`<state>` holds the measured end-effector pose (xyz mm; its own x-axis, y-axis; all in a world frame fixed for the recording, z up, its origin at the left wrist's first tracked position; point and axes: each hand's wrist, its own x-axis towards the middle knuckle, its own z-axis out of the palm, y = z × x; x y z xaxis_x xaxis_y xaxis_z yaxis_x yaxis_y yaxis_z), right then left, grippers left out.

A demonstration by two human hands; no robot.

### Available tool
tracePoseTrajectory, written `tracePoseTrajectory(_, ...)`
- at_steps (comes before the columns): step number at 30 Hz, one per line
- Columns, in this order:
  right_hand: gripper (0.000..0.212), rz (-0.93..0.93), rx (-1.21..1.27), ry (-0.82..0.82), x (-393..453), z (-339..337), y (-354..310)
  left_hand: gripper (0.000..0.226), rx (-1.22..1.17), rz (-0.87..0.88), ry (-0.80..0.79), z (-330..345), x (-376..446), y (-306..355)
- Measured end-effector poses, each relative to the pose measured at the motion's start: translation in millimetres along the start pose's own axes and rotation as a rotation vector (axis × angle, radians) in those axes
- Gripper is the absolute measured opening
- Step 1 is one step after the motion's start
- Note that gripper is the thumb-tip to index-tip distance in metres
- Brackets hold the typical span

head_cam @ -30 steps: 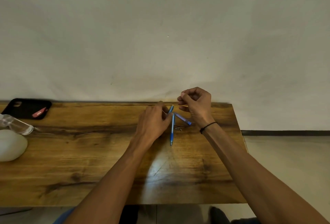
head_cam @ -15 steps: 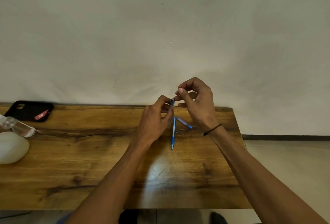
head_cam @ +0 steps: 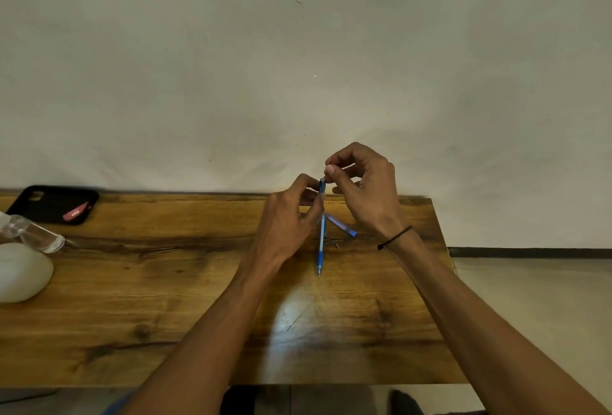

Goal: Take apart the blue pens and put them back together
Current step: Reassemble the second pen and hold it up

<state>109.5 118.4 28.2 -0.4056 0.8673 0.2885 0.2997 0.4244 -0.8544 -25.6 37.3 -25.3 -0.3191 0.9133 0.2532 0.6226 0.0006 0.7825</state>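
My left hand pinches a short blue pen barrel upright above the wooden table. My right hand pinches at the barrel's top end with thumb and forefinger; what it holds there is too small to tell. A whole blue pen lies on the table below the hands, tip toward me. A second blue pen piece lies slanted to its right. Small dark bits lie between them.
A black phone with a red tag lies at the table's far left. A clear plastic bottle and a white rounded object sit at the left edge. The wall stands right behind the table. The table's right edge is near my right wrist.
Both hands have risen from the table with the pen barrel, now held upright. My right hand's fingertips have come onto the barrel's top end.
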Motion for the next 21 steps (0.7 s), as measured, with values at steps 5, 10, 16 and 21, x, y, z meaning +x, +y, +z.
tracePoseTrajectory(5, 0.006, 0.02, -0.002, -0.013, 0.1, 0.3, 0.6, 0.023, -0.001, 0.005, 0.004, 0.5, 0.1, -0.5)
tracePoseTrajectory(10, 0.009, 0.047, 0.014, -0.018, 0.0, 0.8, 0.4, 0.023, 0.005, 0.009, 0.007, 1.7, 0.7, -2.0)
tracePoseTrajectory(16, 0.01, 0.092, 0.102, 0.007, -0.8, 0.0, 5.9, 0.02, -0.021, 0.014, 0.029, 1.0, 1.7, -4.2)
tracePoseTrajectory(21, 0.009, 0.15, -0.144, -0.061, -4.7, -4.6, 37.3, 0.016, -0.032, 0.005, 0.022, 1.9, 1.9, -5.6)
